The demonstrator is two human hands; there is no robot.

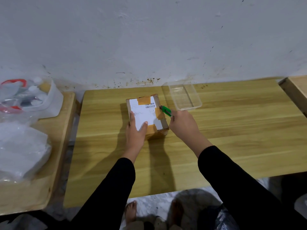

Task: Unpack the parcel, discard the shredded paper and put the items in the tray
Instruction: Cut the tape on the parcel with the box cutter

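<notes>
A small cardboard parcel [146, 112] with a white shipping label and orange-brown tape stands sealed in the middle of the wooden table [232, 130]. My left hand [135, 131] grips its near left corner, fingers along the left side and thumb on the label. My right hand [182, 123] holds a green utility knife [166, 110], whose tip touches the tape at the parcel's right top edge. A clear plastic tray [183, 97] stands empty just behind and to the right of the parcel.
A second table at the left carries a white tub [49, 100] of small bottles under plastic and a pile of clear plastic bags [21, 150]. A dark bin bag [222, 216] sits on the floor by my bare feet. Another table's corner [297, 87] shows at far right.
</notes>
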